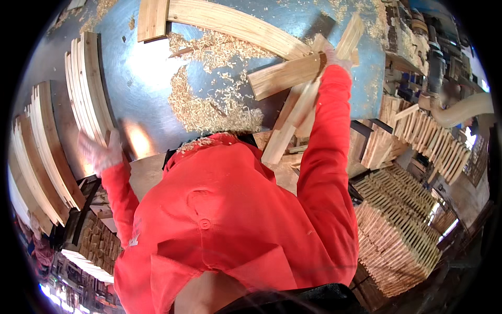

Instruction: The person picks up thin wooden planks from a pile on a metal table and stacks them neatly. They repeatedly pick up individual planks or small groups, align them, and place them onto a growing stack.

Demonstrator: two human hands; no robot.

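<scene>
My left hand (101,152) is at the near end of a bundle of slightly curved wooden slats (90,83) on the left of the metal table. Its fingers and thumb are spread, a little blurred, and I cannot tell whether they touch the slats. At the far right, my right hand (336,58) is closed on a wooden slat (350,35) among several crossing pieces. A short wide board (285,77) lies beneath that hand, and a long slat (293,123) slants from there toward my body over the table's edge. The fingertips are partly hidden.
Wood shavings (209,99) cover the middle of the metal table (151,99). A long curved board (235,26) and a short block (153,20) lie at the back. More slat bundles (49,141) stand at left. Stacked wood (397,230) and a hose (465,109) are at right.
</scene>
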